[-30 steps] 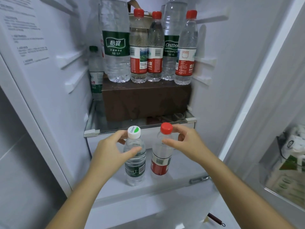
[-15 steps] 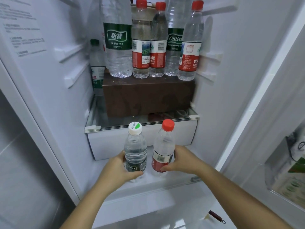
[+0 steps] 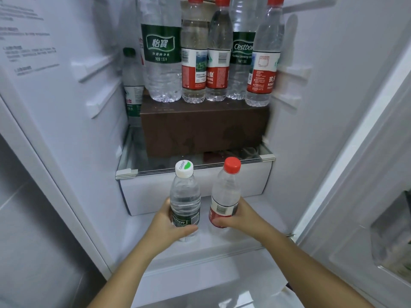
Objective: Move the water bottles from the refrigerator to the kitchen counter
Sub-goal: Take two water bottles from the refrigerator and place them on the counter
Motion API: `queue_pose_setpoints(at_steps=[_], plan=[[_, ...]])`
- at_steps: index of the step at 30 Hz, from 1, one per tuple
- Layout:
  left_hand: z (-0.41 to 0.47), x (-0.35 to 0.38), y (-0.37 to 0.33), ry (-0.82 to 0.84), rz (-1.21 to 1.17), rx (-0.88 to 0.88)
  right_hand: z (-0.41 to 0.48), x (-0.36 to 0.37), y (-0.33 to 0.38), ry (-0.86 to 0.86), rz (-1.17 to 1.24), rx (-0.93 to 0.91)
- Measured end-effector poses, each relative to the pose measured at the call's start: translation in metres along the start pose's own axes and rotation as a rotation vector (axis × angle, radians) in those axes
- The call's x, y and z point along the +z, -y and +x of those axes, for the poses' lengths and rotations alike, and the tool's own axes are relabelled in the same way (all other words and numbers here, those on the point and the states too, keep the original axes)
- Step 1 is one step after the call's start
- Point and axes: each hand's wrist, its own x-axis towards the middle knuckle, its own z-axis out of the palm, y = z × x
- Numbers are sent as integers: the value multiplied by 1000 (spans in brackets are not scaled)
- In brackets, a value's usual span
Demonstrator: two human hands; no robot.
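Observation:
Two small water bottles stand upright on the fridge's lower white shelf. My left hand grips the white-capped, green-labelled bottle around its lower body. My right hand grips the red-capped, red-labelled bottle at its label. Higher up, several more bottles stand on a brown box: a large green-labelled bottle, three slim red-labelled bottles and another large one behind. A green-capped bottle stands behind the box at left.
A glass shelf edge with a white drawer front sits just behind the held bottles. The fridge walls close in at left and right. The open door's bin holds packets at right.
Both hands slid down from the bottle necks and caps to the lower bodies and closed around them. The view moved closer to the fridge.

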Motion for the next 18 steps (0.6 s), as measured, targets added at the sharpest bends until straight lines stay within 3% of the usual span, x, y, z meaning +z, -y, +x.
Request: queue_pose_setpoints(at_steps=[7, 18], plan=[[13, 12, 6, -2, -165, -58, 8, 27, -14, -255, 153, 22], [22, 18, 2, -45, -190, -28, -3, 36, -12, -421, 200, 14]])
